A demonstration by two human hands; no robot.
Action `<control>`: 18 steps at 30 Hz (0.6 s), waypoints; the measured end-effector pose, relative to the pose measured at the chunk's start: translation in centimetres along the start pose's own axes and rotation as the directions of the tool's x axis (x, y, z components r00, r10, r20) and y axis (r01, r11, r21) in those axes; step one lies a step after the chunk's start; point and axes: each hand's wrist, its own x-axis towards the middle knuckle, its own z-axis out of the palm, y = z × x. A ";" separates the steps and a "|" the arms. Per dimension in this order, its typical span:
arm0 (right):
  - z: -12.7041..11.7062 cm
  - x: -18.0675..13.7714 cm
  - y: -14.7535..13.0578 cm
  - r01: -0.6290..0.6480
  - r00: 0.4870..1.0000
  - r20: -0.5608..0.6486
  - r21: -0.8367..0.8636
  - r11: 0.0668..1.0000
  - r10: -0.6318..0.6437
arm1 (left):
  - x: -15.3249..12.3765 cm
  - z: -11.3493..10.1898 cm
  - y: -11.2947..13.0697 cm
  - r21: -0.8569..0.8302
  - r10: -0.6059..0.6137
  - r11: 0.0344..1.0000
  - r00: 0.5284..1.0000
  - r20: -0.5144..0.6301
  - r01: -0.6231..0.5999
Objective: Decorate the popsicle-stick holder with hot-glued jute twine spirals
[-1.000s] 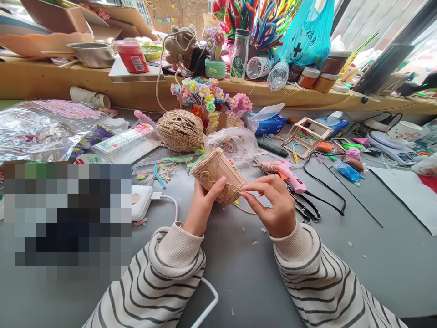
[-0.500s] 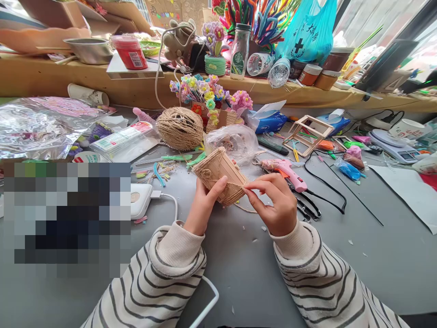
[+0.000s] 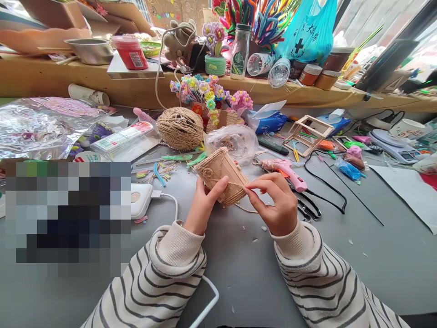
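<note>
A small wooden box [image 3: 229, 169] made of flat sticks, with jute twine [image 3: 206, 173] wound on its sides, is tilted above the table. My left hand [image 3: 202, 202] grips it from the left, thumb across the near face; its other fingers are mostly hidden behind. At the box's right corner my right hand [image 3: 275, 200] pinches the twine between thumb and forefinger. A length of twine hangs below the box and curves across the table. The ball of jute twine [image 3: 180, 128] lies behind and to the left.
To the right lie a pink glue gun [image 3: 288, 173] with its black cable, black-handled pliers [image 3: 309, 205] and a wooden frame [image 3: 309, 134]. At the left sit a white power bank [image 3: 139, 202] and a blurred-out patch. Pipe-cleaner flowers [image 3: 208, 91] stand behind; jars crowd the ledge [image 3: 136, 84].
The box has shifted very slightly to the right in my left hand. Both hands keep their hold, and the rest looks the same.
</note>
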 end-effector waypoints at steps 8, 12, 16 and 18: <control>0.0 0.0 0.1 -0.005 1.000 0.014 0.007 1.000 0.005 | 0.0 0.0 0.1 -0.017 -0.050 0.999 0.998 0.046 0.050; 0.0 0.0 0.1 -0.003 1.000 0.014 0.001 1.000 0.003 | 0.0 -0.1 -0.2 -0.025 -0.014 1.000 0.996 0.083 0.016; 0.0 0.0 0.0 -0.009 1.000 0.021 0.003 1.000 0.009 | 0.0 -0.1 -0.2 -0.033 -0.014 0.999 0.997 0.081 0.017; 0.0 0.0 0.0 -0.009 1.000 0.019 0.009 1.000 0.008 | 0.0 -0.1 -0.2 -0.035 -0.014 0.999 0.997 0.079 0.016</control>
